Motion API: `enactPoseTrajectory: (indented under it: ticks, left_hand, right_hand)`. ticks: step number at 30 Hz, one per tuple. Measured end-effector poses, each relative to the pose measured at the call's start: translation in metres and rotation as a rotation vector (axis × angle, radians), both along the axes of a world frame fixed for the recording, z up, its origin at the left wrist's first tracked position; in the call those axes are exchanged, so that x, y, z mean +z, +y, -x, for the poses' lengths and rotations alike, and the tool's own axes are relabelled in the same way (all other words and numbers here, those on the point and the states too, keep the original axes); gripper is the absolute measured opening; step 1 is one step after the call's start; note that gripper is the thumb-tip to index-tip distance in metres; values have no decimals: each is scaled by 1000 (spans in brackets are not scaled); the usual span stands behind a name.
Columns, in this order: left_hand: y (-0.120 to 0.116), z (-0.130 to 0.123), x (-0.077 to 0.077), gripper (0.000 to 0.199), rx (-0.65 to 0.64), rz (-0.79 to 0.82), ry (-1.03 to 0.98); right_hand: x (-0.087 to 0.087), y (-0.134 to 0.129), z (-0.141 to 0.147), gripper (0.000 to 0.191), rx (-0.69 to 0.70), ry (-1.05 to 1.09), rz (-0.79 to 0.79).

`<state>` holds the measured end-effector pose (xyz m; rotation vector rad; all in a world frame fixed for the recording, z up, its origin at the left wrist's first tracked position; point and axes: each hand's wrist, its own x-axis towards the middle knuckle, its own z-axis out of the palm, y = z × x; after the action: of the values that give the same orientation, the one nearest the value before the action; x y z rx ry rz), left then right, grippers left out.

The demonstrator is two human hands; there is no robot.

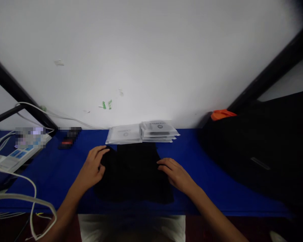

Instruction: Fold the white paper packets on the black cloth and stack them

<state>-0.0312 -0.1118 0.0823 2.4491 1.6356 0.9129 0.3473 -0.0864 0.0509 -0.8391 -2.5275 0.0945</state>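
Note:
A dark black piece of folded cloth (137, 174), perhaps a garment, lies spread on the blue table in front of me; its exact kind cannot be made out. At its upper left edge, my left hand (94, 167) touches the fabric with fingers stretched out and the thumb apart from them. On the right side, my right hand (176, 174) rests its extended fingertips on the cloth's edge, thumb lower and apart. Just behind the cloth are a flat clear plastic bag (125, 133) and a stack of similar printed bags (159, 128).
A large black heap (262, 158) covers the right of the blue table (194, 148), with an orange piece (222, 114) behind it. At left are a power strip (20, 154), white cables (34, 183) and a dark blurred object (70, 137). A white wall (151, 67) stands behind.

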Motion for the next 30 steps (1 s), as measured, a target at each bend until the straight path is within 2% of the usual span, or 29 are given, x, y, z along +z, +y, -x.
enactPoseTrajectory:
  ticks: [3,5,7,9,12,14,17,22,26,28,30]
  left_hand:
    - [-1,-20,6,43,-236,135,5]
    - [3,-31,2,48,-330,251,63]
    - [9,-37,-3,48,-355,307,118]
    - [15,-41,-7,32,-337,324,122]
    - [22,-41,-7,11,-326,373,48]
    - [27,-39,-7,12,-329,413,-28]
    - [37,-35,-11,18,-260,442,-133]
    - [69,-36,-24,29,43,444,-324]
    - [86,-45,-27,33,179,348,-362]
    - [82,-48,-26,42,198,274,-350]
    - [71,-47,-26,43,126,190,-269]
  right_hand:
    - [1,4,-3,49,-29,65,-25]
    - [1,5,-5,49,-24,78,8]
    - [1,5,-7,45,8,75,79]
    - [2,4,-7,38,35,88,150]
    - [4,0,-7,25,3,107,227]
    - [5,-1,-6,30,-43,77,261]
    - [5,4,-3,40,-83,22,266]
    - [3,36,11,14,-123,81,170]
    - [5,64,28,17,-361,145,-19]
    - [6,68,33,19,-427,154,-101]
    - [6,64,36,20,-374,128,-101]
